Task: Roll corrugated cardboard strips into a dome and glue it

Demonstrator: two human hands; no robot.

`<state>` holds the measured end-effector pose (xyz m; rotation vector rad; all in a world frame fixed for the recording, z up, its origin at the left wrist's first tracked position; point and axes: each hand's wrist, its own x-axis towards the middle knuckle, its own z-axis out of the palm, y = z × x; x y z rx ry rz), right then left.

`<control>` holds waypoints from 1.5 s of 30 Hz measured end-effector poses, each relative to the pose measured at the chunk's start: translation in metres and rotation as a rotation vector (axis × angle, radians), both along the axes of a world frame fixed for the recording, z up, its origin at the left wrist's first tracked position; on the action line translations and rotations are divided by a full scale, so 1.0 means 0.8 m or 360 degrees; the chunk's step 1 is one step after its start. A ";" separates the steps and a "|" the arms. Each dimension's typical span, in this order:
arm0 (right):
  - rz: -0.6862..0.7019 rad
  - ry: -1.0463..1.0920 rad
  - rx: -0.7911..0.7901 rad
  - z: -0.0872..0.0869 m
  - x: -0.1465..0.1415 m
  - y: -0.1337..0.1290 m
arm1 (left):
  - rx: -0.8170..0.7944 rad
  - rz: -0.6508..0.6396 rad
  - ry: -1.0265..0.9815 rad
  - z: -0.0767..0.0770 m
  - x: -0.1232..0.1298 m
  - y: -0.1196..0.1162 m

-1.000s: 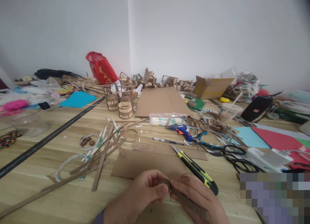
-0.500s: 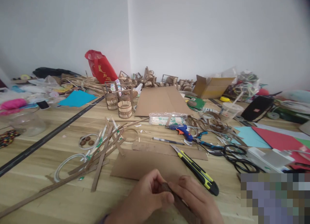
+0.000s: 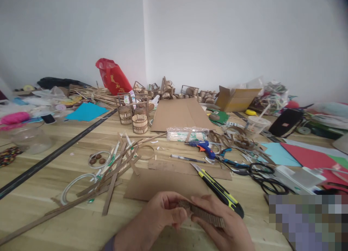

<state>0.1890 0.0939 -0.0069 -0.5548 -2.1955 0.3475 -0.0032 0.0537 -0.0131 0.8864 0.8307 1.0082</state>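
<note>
Low in the middle of the view, a brown corrugated cardboard strip point(image 3: 208, 217) runs between my two hands. My left hand point(image 3: 160, 213) pinches its bent or rolled end between thumb and fingers. Farther along, my right hand point(image 3: 224, 222) grips the strip, fingers above and thumb beneath. The strip's ridged face shows between the right fingers; its far end is hidden by that hand. Just beyond the hands lies a flat cardboard piece point(image 3: 163, 182). A yellow and black utility knife point(image 3: 217, 189) with its blade out rests beside my right hand.
Beyond the knife lie a pen point(image 3: 187, 158), a blue glue gun point(image 3: 205, 149) and black-handled scissors point(image 3: 262, 169). Loose cardboard strips point(image 3: 111, 193) and white rings spread on the left. Small slatted buckets point(image 3: 140, 124) stand farther back, near a large cardboard sheet point(image 3: 179, 115).
My right hand has turned, so the strip's ridged side now shows. The left hand has shifted slightly left, still pinching the strip's end. Things on the table stay put.
</note>
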 end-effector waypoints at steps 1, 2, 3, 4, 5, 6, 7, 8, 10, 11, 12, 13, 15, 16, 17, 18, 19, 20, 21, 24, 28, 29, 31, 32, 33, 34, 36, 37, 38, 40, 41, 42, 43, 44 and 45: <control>0.0000 -0.0009 -0.0014 0.002 0.000 0.000 | -0.0015 0.0019 0.0014 -0.001 -0.001 0.001; 0.0014 -0.0013 -0.0022 0.004 0.001 0.001 | -0.0030 0.0023 0.0029 -0.002 -0.001 0.001; 0.0036 -0.0019 -0.0019 0.006 0.001 0.001 | -0.0038 0.0006 0.0045 -0.002 -0.002 0.002; 0.0056 -0.0031 -0.0003 0.007 0.001 0.000 | -0.0035 -0.0015 0.0067 -0.002 -0.002 0.001; 0.0070 -0.0041 0.0033 0.008 0.000 0.000 | -0.0019 -0.0032 0.0095 -0.002 -0.002 0.001; 0.0067 -0.0054 0.0084 0.008 0.000 -0.001 | 0.0004 -0.0040 0.0133 -0.001 -0.002 0.000; 0.0056 -0.0073 0.0150 0.007 -0.001 -0.002 | 0.0032 -0.0034 0.0180 -0.002 -0.002 -0.001; 0.0030 -0.0099 0.0221 0.006 -0.003 -0.003 | 0.0058 -0.0022 0.0237 -0.002 -0.002 -0.001; -0.0044 -0.0166 0.0381 0.002 -0.005 -0.005 | 0.0089 0.0033 0.0356 -0.005 0.000 -0.003; -0.0086 -0.0196 0.0463 0.000 -0.006 -0.006 | 0.0090 0.0058 0.0407 -0.006 0.001 -0.004; -0.0119 -0.0223 0.0537 -0.003 -0.007 -0.006 | 0.0084 0.0085 0.0452 -0.008 0.003 -0.004; -0.0139 -0.0245 0.0608 -0.005 -0.008 -0.006 | 0.0073 0.0105 0.0485 -0.009 0.004 -0.005; -0.0163 -0.0258 0.0702 -0.010 -0.009 -0.006 | 0.0056 0.0119 0.0504 -0.011 0.008 -0.005; -0.0163 -0.0259 0.0709 -0.012 -0.010 -0.006 | 0.0051 0.0115 0.0490 -0.011 0.009 -0.006; -0.0148 -0.0256 0.0694 -0.013 -0.010 -0.005 | 0.0050 0.0106 0.0457 -0.012 0.010 -0.005; -0.0123 -0.0240 0.0662 -0.014 -0.011 -0.005 | 0.0050 0.0089 0.0407 -0.012 0.010 -0.005; -0.0090 -0.0218 0.0616 -0.013 -0.010 -0.005 | 0.0043 0.0065 0.0340 -0.012 0.010 -0.005; -0.0053 -0.0197 0.0561 -0.012 -0.010 -0.005 | 0.0028 0.0038 0.0267 -0.011 0.010 -0.004; -0.0017 -0.0184 0.0502 -0.010 -0.009 -0.005 | 0.0003 0.0001 0.0191 -0.011 0.009 -0.004; 0.0023 -0.0179 0.0318 -0.001 -0.005 -0.006 | -0.0042 -0.0126 0.0010 -0.008 0.004 -0.004; 0.0049 -0.0128 0.0204 0.003 -0.002 -0.009 | 0.0033 -0.0211 -0.0060 -0.004 -0.002 -0.006; 0.0049 -0.0109 0.0196 0.002 -0.002 -0.009 | 0.0041 -0.0211 -0.0055 -0.003 -0.002 -0.006; 0.0020 -0.0089 0.0175 -0.001 -0.003 -0.009 | 0.0042 -0.0193 -0.0043 -0.001 -0.002 -0.005; 0.0000 -0.0084 0.0166 -0.002 -0.004 -0.009 | 0.0043 -0.0163 -0.0044 0.000 -0.001 -0.005; -0.0015 -0.0075 0.0161 -0.003 -0.004 -0.008 | 0.0043 -0.0125 -0.0045 0.000 0.000 -0.004; -0.0023 -0.0059 0.0162 -0.004 -0.005 -0.007 | 0.0043 -0.0092 -0.0045 0.001 0.000 -0.003; -0.0025 -0.0031 0.0174 -0.004 -0.005 -0.005 | 0.0047 -0.0041 -0.0025 0.002 0.000 -0.001; -0.0022 -0.0025 0.0186 -0.003 -0.005 -0.003 | 0.0049 -0.0025 -0.0003 0.002 0.000 -0.001; -0.0019 -0.0024 0.0201 -0.002 -0.005 -0.002 | 0.0053 -0.0020 0.0022 0.002 -0.001 0.000; -0.0015 -0.0044 0.0240 0.001 -0.005 -0.001 | 0.0075 -0.0014 0.0064 0.003 0.000 0.000; -0.0013 -0.0054 0.0266 0.003 -0.005 -0.001 | 0.0093 -0.0008 0.0081 0.002 0.000 -0.001; -0.0014 -0.0064 0.0301 0.004 -0.004 -0.001 | 0.0114 -0.0011 0.0089 0.001 0.001 -0.002; -0.0022 -0.0075 0.0345 0.004 -0.004 -0.002 | 0.0133 -0.0018 0.0088 -0.001 0.003 -0.002; -0.0043 -0.0087 0.0400 0.004 -0.005 -0.003 | 0.0147 -0.0023 0.0085 -0.003 0.005 -0.003; -0.0071 -0.0096 0.0467 0.003 -0.005 -0.004 | 0.0152 -0.0024 0.0093 -0.005 0.007 -0.004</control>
